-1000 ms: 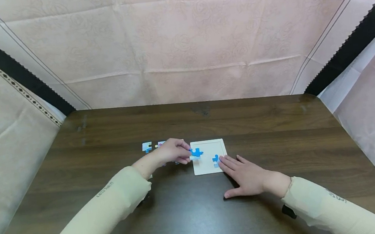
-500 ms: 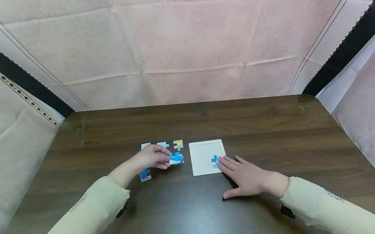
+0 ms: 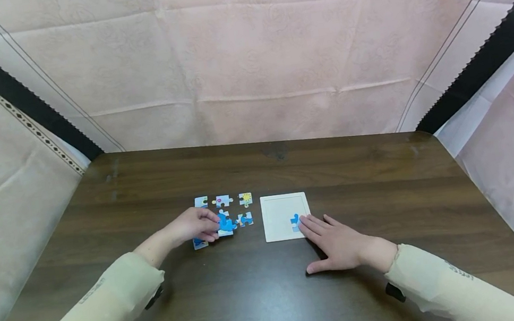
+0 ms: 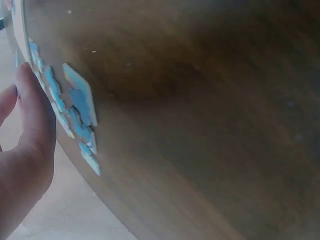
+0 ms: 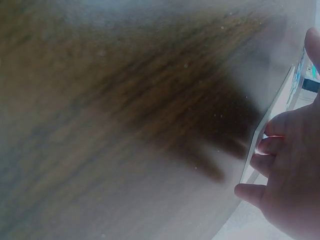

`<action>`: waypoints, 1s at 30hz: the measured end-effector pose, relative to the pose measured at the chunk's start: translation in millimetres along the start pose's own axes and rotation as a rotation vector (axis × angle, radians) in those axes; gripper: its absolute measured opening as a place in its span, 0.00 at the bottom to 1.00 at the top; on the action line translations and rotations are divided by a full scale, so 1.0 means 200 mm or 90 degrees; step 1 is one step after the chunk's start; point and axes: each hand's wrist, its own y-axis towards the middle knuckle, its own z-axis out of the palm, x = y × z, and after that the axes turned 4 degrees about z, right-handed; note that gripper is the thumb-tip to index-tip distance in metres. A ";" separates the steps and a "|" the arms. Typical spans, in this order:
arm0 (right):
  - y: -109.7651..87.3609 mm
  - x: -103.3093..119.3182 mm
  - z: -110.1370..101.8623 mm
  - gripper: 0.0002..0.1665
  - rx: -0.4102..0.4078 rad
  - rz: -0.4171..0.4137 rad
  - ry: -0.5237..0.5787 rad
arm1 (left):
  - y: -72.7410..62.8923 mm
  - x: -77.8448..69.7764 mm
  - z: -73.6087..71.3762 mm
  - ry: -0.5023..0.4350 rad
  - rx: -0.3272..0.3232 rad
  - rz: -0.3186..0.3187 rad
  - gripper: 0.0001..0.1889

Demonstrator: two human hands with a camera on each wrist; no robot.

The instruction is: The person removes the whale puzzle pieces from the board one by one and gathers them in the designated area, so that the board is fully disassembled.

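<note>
My left hand [image 3: 195, 225] pinches a blue jigsaw piece [image 3: 227, 223] between thumb and fingers, above the loose pieces at the table's left middle. In the left wrist view the thumb and finger meet, and only a sliver of what they hold shows. The white square puzzle tray [image 3: 277, 206] lies to the right of those pieces. One blue jigsaw piece [image 3: 294, 220] sits inside its lower right part. My right hand [image 3: 336, 241] lies with straight fingers over the tray's right edge, fingertips beside or on that piece; the exact contact is hidden.
Around the left hand lie several loose pieces: a pale one [image 3: 201, 201], a light blue one [image 3: 223, 201], one with a yellow flower [image 3: 245, 199], a blue and orange one [image 3: 245, 219] and a dark blue one [image 3: 201, 243]. The wooden table [image 3: 264, 299] meets fabric walls.
My left hand has moved left from the tray to the loose pieces, carrying the blue jigsaw piece. More of the tray and the pieces shows. The right hand has stayed in place.
</note>
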 end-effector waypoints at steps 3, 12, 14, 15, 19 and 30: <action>0.00 0.00 0.00 0.55 0.000 0.001 0.000 | -0.01 0.01 0.00 0.012 0.001 -0.006 0.14; 0.00 0.00 0.00 0.55 0.002 0.000 0.000 | -0.01 0.03 0.01 0.047 -0.009 0.001 0.13; 0.00 0.00 0.00 0.55 0.002 0.000 0.002 | -0.01 0.03 0.01 0.064 -0.018 -0.001 0.12; 0.00 0.00 0.00 0.55 0.002 -0.001 0.002 | -0.01 0.03 0.01 0.073 -0.022 -0.003 0.12; 0.00 0.00 0.00 0.55 0.001 -0.002 0.001 | -0.01 0.02 0.01 0.108 -0.037 -0.012 0.11; 0.00 -0.01 0.00 0.54 -0.011 -0.012 0.012 | 0.04 -0.05 0.03 0.108 0.007 0.011 0.13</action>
